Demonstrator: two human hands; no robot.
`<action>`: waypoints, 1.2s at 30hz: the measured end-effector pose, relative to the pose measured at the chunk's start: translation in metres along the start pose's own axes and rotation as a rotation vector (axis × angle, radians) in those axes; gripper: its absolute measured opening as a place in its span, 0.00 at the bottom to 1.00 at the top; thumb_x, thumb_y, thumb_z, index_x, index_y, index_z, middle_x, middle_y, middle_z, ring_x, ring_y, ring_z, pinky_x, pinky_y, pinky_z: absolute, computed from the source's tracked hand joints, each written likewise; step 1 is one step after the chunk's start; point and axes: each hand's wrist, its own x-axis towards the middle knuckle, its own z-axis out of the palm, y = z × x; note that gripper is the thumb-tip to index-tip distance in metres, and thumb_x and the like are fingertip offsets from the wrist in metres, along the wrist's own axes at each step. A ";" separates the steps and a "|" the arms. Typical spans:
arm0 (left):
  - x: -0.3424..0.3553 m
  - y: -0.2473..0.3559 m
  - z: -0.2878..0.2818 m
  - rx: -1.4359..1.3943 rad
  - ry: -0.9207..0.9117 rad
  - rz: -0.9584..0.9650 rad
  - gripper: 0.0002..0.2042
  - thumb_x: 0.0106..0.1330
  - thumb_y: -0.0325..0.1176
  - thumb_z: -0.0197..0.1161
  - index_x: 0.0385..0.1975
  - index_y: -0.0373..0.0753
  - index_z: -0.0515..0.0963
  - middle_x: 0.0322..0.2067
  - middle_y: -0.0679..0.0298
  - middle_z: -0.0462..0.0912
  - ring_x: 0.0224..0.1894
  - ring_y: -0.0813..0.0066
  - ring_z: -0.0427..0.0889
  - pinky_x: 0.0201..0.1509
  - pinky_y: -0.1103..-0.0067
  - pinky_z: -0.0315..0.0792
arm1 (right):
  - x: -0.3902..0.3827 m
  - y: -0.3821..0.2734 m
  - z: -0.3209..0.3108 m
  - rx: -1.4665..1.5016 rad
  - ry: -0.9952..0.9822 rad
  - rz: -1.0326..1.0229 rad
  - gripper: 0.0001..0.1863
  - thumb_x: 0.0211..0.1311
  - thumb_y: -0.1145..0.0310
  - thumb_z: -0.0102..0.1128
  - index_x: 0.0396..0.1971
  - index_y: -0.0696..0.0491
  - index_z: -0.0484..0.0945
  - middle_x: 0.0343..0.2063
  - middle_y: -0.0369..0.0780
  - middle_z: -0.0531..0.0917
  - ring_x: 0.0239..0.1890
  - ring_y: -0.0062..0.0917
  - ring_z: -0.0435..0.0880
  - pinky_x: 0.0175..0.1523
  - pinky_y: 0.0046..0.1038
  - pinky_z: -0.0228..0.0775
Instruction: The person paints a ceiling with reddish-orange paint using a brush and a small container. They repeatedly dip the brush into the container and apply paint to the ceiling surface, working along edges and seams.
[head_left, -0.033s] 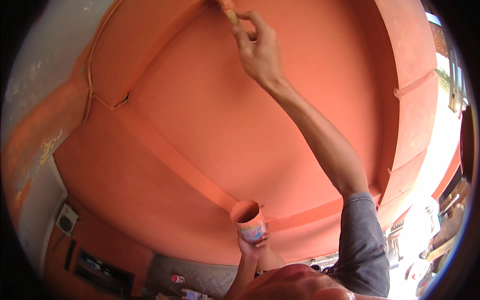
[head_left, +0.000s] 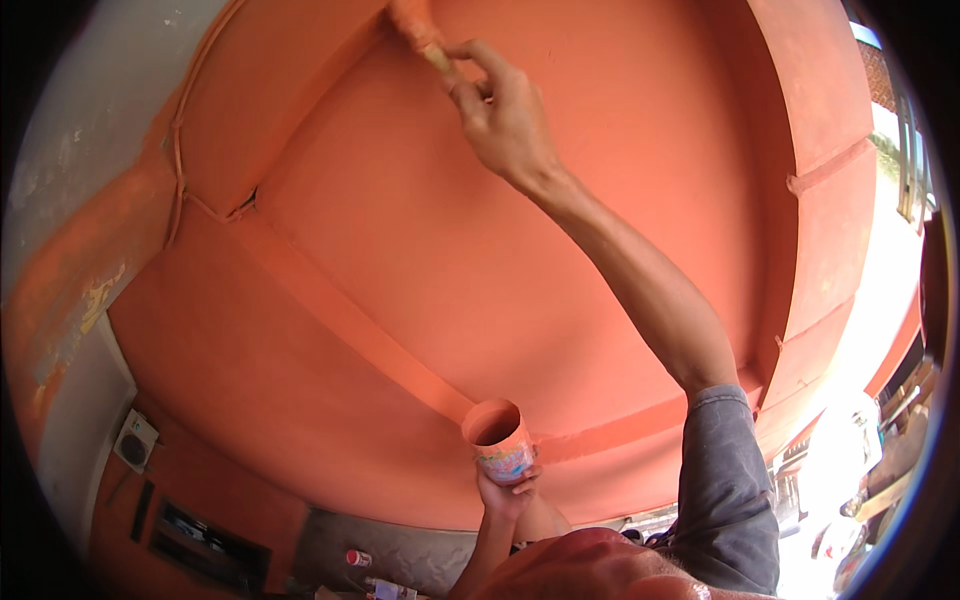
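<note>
My right hand [head_left: 505,125], raised at the top of the view, pinches a paintbrush [head_left: 437,57] by its short yellowish handle. The brush's orange-coated bristles rest at the seam where a beam [head_left: 290,90] meets the broad orange panel [head_left: 560,260]. Lower down, my left hand [head_left: 508,492] wraps round the base of a paint can [head_left: 497,440]. Its rim and upper side are smeared orange, and a coloured label shows below. The can is tilted so its dark mouth shows; the paint level inside cannot be made out.
An orange-painted pipe [head_left: 178,150] runs along the beam at the left. A grey, partly painted surface [head_left: 80,150] lies beyond it. At lower left are an air-conditioner unit [head_left: 135,440], a dark window opening [head_left: 210,540] and a small red-and-white tub [head_left: 357,558]. Bright daylight and clutter fill the right edge.
My right hand has shifted left and slightly down with the paintbrush, and more of the bristles now show. My left hand and the paint can have hardly moved.
</note>
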 end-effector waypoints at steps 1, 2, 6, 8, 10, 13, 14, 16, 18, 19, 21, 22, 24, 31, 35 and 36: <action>-0.001 0.000 -0.002 0.006 -0.019 -0.008 0.41 0.64 0.64 0.55 0.66 0.35 0.61 0.54 0.49 0.71 0.39 0.63 0.71 0.21 0.81 0.72 | -0.006 -0.001 -0.001 -0.033 -0.147 -0.006 0.12 0.72 0.69 0.58 0.53 0.52 0.80 0.15 0.30 0.71 0.17 0.16 0.65 0.24 0.28 0.59; -0.001 0.000 -0.003 0.016 -0.039 -0.013 0.41 0.64 0.64 0.55 0.66 0.35 0.61 0.54 0.49 0.71 0.39 0.63 0.70 0.22 0.81 0.72 | -0.009 -0.003 -0.003 -0.061 -0.292 -0.016 0.13 0.72 0.69 0.58 0.53 0.51 0.80 0.15 0.30 0.71 0.18 0.17 0.66 0.25 0.29 0.60; 0.001 0.005 -0.012 0.021 0.002 -0.008 0.42 0.64 0.63 0.56 0.66 0.34 0.60 0.55 0.49 0.70 0.39 0.63 0.70 0.22 0.82 0.73 | 0.013 -0.012 -0.032 -0.001 -0.368 0.066 0.13 0.71 0.70 0.59 0.53 0.51 0.80 0.15 0.31 0.72 0.19 0.17 0.67 0.24 0.29 0.60; 0.003 0.007 -0.017 0.014 -0.013 -0.004 0.43 0.63 0.63 0.58 0.66 0.32 0.59 0.56 0.49 0.70 0.39 0.63 0.71 0.22 0.82 0.73 | 0.037 -0.030 -0.067 0.076 -0.315 0.275 0.13 0.70 0.72 0.59 0.53 0.53 0.80 0.15 0.32 0.73 0.18 0.17 0.67 0.24 0.28 0.59; 0.006 0.010 -0.020 0.016 -0.033 -0.016 0.44 0.60 0.62 0.61 0.64 0.30 0.59 0.56 0.49 0.68 0.39 0.63 0.71 0.22 0.81 0.73 | 0.056 -0.018 -0.097 0.221 -0.264 0.298 0.11 0.77 0.69 0.52 0.55 0.51 0.74 0.19 0.32 0.73 0.13 0.11 0.64 0.15 0.17 0.52; 0.008 0.013 -0.021 0.017 -0.025 -0.020 0.44 0.59 0.60 0.63 0.63 0.28 0.59 0.57 0.49 0.66 0.39 0.62 0.72 0.23 0.81 0.73 | 0.044 -0.018 -0.116 0.443 0.071 0.243 0.13 0.77 0.70 0.51 0.57 0.52 0.73 0.20 0.32 0.73 0.13 0.10 0.63 0.15 0.16 0.52; 0.008 0.013 -0.022 0.014 -0.018 -0.020 0.44 0.60 0.61 0.62 0.63 0.29 0.59 0.56 0.49 0.67 0.39 0.62 0.71 0.22 0.81 0.73 | 0.038 -0.014 -0.112 0.464 0.197 0.178 0.13 0.77 0.70 0.51 0.57 0.52 0.72 0.19 0.32 0.73 0.13 0.10 0.63 0.15 0.16 0.52; 0.008 0.010 -0.014 0.015 -0.011 -0.024 0.44 0.61 0.63 0.59 0.65 0.31 0.59 0.56 0.49 0.69 0.39 0.63 0.71 0.22 0.81 0.73 | 0.032 -0.010 -0.097 0.420 0.399 0.044 0.13 0.78 0.70 0.50 0.58 0.52 0.72 0.17 0.29 0.71 0.13 0.09 0.63 0.15 0.15 0.52; 0.009 0.010 -0.011 0.013 0.000 -0.026 0.44 0.62 0.64 0.57 0.66 0.32 0.59 0.56 0.49 0.70 0.39 0.64 0.70 0.21 0.81 0.73 | 0.030 -0.009 -0.069 0.265 0.415 -0.096 0.12 0.78 0.69 0.51 0.56 0.52 0.73 0.16 0.28 0.70 0.13 0.10 0.62 0.16 0.17 0.52; 0.008 0.012 -0.014 0.014 0.008 -0.027 0.43 0.62 0.64 0.57 0.66 0.32 0.59 0.56 0.49 0.70 0.39 0.64 0.70 0.21 0.81 0.73 | 0.030 -0.007 -0.054 0.192 0.388 -0.184 0.12 0.78 0.69 0.51 0.56 0.53 0.74 0.17 0.29 0.71 0.13 0.10 0.62 0.16 0.17 0.51; 0.009 0.012 -0.014 0.020 0.010 -0.027 0.43 0.63 0.64 0.57 0.66 0.32 0.59 0.56 0.49 0.70 0.39 0.63 0.70 0.21 0.81 0.73 | 0.018 -0.012 -0.018 0.143 0.274 0.016 0.14 0.69 0.72 0.59 0.53 0.53 0.80 0.19 0.45 0.79 0.23 0.28 0.79 0.33 0.33 0.72; 0.011 0.012 -0.011 0.032 0.000 -0.027 0.43 0.63 0.64 0.57 0.66 0.32 0.59 0.56 0.49 0.70 0.39 0.63 0.70 0.21 0.81 0.73 | 0.011 -0.012 0.002 0.153 0.202 -0.034 0.14 0.69 0.73 0.59 0.53 0.53 0.79 0.17 0.44 0.76 0.21 0.27 0.76 0.31 0.34 0.69; 0.010 0.009 -0.010 0.035 -0.015 -0.028 0.43 0.63 0.63 0.57 0.66 0.32 0.59 0.56 0.48 0.69 0.39 0.63 0.70 0.21 0.81 0.73 | -0.007 -0.011 0.016 0.169 0.027 -0.068 0.14 0.70 0.73 0.59 0.53 0.54 0.79 0.14 0.40 0.72 0.18 0.22 0.70 0.28 0.32 0.63; 0.010 0.009 -0.012 0.053 -0.050 -0.046 0.42 0.64 0.62 0.57 0.66 0.33 0.59 0.56 0.48 0.69 0.39 0.63 0.70 0.22 0.81 0.74 | 0.010 -0.012 -0.043 0.197 -0.259 0.021 0.15 0.72 0.67 0.60 0.55 0.54 0.80 0.13 0.29 0.68 0.15 0.14 0.60 0.24 0.24 0.56; 0.006 0.015 -0.021 0.059 -0.005 -0.033 0.41 0.64 0.61 0.56 0.66 0.33 0.59 0.56 0.48 0.68 0.39 0.63 0.70 0.22 0.81 0.74 | 0.049 -0.018 -0.091 0.365 -0.201 0.192 0.12 0.77 0.69 0.52 0.55 0.53 0.75 0.18 0.30 0.71 0.14 0.10 0.61 0.16 0.18 0.51; 0.007 0.015 -0.019 0.058 0.001 -0.034 0.41 0.64 0.61 0.56 0.66 0.33 0.59 0.56 0.48 0.69 0.39 0.63 0.71 0.22 0.81 0.74 | 0.048 -0.018 -0.095 0.396 -0.132 0.180 0.12 0.77 0.69 0.52 0.55 0.53 0.75 0.19 0.30 0.72 0.13 0.10 0.61 0.16 0.18 0.51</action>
